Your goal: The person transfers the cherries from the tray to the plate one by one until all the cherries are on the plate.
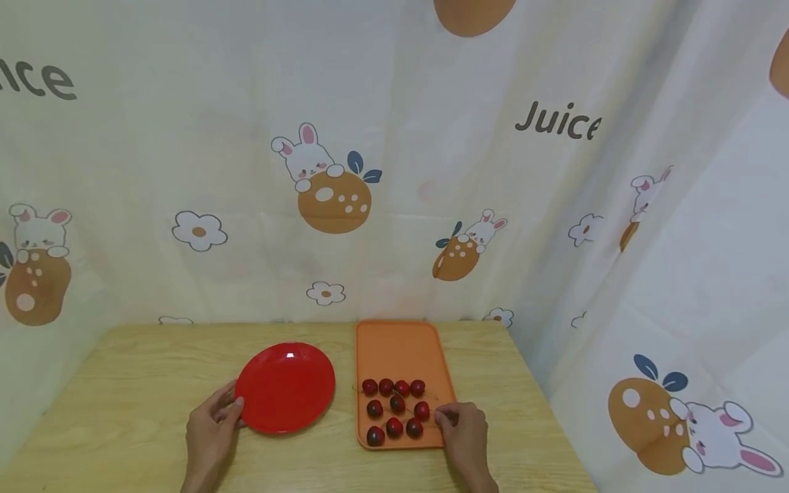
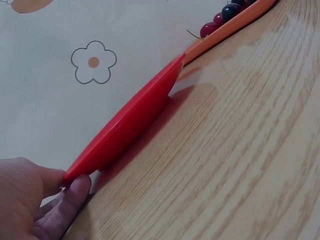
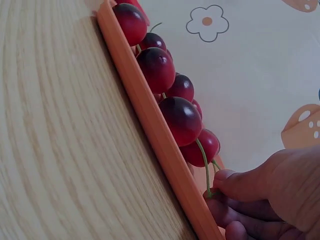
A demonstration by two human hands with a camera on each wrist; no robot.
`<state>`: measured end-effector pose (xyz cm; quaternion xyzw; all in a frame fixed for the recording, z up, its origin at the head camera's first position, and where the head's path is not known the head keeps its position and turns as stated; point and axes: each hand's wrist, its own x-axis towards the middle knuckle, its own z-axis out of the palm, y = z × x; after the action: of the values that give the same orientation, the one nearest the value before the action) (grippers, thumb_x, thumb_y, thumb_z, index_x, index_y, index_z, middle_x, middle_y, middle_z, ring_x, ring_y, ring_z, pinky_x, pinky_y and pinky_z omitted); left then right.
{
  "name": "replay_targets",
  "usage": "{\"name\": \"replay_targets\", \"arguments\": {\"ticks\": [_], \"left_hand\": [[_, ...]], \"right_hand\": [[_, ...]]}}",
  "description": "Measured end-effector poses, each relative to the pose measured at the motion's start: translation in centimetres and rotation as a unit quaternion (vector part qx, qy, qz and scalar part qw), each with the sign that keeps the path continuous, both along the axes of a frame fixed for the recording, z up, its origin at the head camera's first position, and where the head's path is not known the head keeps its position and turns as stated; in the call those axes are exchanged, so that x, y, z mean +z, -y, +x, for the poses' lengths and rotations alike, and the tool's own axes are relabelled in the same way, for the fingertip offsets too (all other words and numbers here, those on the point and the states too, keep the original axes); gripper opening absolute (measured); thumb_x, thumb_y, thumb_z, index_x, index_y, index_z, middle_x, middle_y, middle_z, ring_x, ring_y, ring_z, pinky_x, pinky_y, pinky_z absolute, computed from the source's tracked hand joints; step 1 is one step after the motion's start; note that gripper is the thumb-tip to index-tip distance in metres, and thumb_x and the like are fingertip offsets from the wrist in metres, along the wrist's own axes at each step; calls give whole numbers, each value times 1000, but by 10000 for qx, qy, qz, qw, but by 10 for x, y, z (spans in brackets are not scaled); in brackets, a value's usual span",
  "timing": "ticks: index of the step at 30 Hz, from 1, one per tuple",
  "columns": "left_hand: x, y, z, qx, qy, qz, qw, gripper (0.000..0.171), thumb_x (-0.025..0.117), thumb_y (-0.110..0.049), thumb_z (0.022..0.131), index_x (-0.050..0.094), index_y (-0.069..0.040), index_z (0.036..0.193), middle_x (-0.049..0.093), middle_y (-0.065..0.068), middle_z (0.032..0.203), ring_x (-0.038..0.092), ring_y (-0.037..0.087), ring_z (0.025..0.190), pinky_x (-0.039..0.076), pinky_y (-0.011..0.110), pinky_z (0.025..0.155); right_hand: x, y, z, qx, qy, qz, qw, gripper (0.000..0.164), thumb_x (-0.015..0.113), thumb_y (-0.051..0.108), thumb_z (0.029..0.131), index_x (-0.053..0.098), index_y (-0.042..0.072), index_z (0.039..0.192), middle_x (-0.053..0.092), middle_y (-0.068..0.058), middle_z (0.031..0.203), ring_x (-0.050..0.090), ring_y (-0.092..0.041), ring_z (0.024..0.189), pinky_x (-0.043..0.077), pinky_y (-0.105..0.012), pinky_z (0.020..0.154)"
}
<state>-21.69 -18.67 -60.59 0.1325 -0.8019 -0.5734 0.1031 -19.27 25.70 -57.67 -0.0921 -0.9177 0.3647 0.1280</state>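
Note:
My left hand [image 1: 211,428] holds the left rim of a glossy red plate [image 1: 286,387], thumb above and fingers under the edge. In the left wrist view the plate [image 2: 125,125] lies low over the table. At the orange tray's [image 1: 397,349] right edge is my right hand [image 1: 464,438], beside several dark red cherries [image 1: 394,428] set out in rows on the tray's near half. In the right wrist view the right hand [image 3: 265,195] has its thumb and forefinger together on a green cherry stem [image 3: 215,165]; another stem touches the forefinger.
Both the plate and the tray are on a light wood-grain table [image 1: 148,370], the plate left of the tray. A pale curtain [image 1: 394,260] printed with rabbits, fruit and flowers hangs behind the table and along its right side.

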Motion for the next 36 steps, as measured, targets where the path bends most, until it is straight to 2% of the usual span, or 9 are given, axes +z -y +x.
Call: {"name": "replay_targets", "arguments": {"ticks": [8,17,22,28,36], "left_hand": [[-3,-1,0,73,12,-44,10000,45,66,-4,108,60,-1,153,70,31,139,67,-8,77,64,19,66],[0,-2,-1,52,56,-108,9999,46,66,-5,108,60,-2,154,70,30,139,67,-7,78,63,17,66],[1,-2,-1,67,-60,-141,9999,45,67,-3,107,61,-2,152,71,30,137,66,-9,77,63,16,66],[1,0,-2,-6,-261,-146,9996,44,68,-2,106,62,1,150,71,32,135,67,-8,75,62,16,64],[2,0,-2,29,-231,-102,9997,44,68,-2,106,63,0,150,72,31,135,67,-8,76,63,17,64]], "right_hand": [[1,-2,0,140,3,-264,9996,9,81,-2,94,85,6,93,83,-5,87,73,-9,73,60,-21,63],[3,-2,-4,66,195,-732,9971,10,79,-1,96,85,7,96,83,-5,91,72,-8,73,59,-19,62],[2,-4,-3,9,207,-1042,9943,10,78,-1,97,85,7,98,83,-7,93,72,-10,72,58,-18,63],[3,-4,-1,68,-4,-1316,9913,9,77,-4,96,84,2,99,84,-12,93,75,-14,71,59,-19,62],[6,-4,0,-92,-86,-1606,9869,11,76,-5,97,84,-1,104,84,-17,99,79,-15,76,63,-19,67]]}}
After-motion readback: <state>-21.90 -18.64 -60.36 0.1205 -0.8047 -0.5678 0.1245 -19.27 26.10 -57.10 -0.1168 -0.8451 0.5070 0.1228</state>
